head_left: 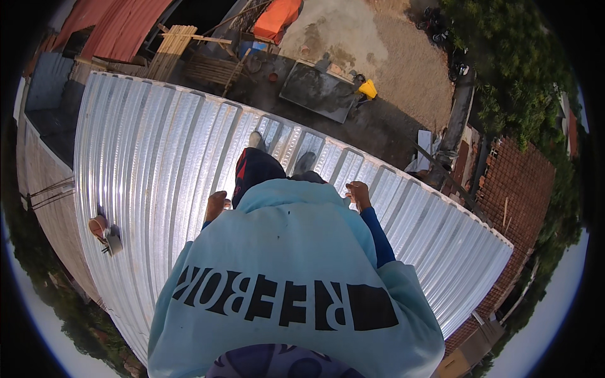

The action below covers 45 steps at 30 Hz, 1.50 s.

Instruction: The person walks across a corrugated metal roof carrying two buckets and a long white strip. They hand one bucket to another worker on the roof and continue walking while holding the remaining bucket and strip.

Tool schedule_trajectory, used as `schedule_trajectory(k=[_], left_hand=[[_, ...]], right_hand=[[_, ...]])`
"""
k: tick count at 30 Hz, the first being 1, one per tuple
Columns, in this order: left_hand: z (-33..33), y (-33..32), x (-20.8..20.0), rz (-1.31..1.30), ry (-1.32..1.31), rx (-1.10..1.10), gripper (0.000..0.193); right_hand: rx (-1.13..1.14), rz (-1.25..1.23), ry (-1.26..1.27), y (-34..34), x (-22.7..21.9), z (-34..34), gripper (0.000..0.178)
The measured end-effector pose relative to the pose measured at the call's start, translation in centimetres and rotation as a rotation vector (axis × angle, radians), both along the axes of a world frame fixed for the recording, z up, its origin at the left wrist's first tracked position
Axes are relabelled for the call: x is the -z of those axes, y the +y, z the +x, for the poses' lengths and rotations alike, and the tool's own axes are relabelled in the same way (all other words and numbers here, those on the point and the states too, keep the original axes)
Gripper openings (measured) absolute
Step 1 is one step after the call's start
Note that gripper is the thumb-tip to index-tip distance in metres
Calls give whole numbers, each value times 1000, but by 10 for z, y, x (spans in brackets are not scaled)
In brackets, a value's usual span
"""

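Observation:
I stand on a ribbed silver metal sheet deck [157, 164], in a pale blue hooded top [283, 233]. My left hand [217, 205] is beside my hip at the left, its fingers curled in. On the other side my right hand [359, 194] hangs over the deck with fingers bent toward my body. Whatever either hand holds, if anything, is too small or hidden to name. One shoe [255, 139] shows ahead of my legs. On the deck at far left lie a round brown object [97, 227] and a small grey piece [114, 245], out of reach.
The deck's far edge [290, 123] drops to a yard below. Down there are a dark rectangular slab or trough [318, 91], a person in yellow [367, 89], an orange tarp [277, 20] and bamboo poles [170, 51]. A tiled roof [513, 183] lies right.

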<state>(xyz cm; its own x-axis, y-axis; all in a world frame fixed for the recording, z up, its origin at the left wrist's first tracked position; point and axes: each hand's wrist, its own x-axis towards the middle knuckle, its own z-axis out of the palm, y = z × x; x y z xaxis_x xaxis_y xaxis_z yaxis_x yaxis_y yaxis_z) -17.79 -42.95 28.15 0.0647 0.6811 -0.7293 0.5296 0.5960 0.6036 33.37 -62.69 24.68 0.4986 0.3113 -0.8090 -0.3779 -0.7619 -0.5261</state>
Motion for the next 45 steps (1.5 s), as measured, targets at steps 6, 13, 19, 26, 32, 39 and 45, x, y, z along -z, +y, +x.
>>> schedule_trajectory(k=[6, 13, 19, 26, 32, 39, 45], left_hand=[[0, -14, 3, 261, 116, 357, 23], [-25, -25, 34, 424, 121, 563, 29], [20, 2, 1, 48, 163, 264, 25], [46, 26, -45, -216, 120, -50, 43], [43, 7, -42, -213, 143, -138, 39], [-3, -32, 0, -132, 204, 12, 39], [10, -41, 9, 5, 125, -29, 20]], right_hand=[[-138, 111, -3, -39, 15, -7, 18], [-152, 81, -38, -34, -16, -17, 20], [-220, 162, -47, -50, 29, -1, 22], [-50, 26, 47, -19, 8, -3, 18], [-263, 34, -25, -6, -6, -5, 18], [-228, -61, 37, 15, -18, -2, 18], [-75, 36, 53, -7, 25, 3, 18]])
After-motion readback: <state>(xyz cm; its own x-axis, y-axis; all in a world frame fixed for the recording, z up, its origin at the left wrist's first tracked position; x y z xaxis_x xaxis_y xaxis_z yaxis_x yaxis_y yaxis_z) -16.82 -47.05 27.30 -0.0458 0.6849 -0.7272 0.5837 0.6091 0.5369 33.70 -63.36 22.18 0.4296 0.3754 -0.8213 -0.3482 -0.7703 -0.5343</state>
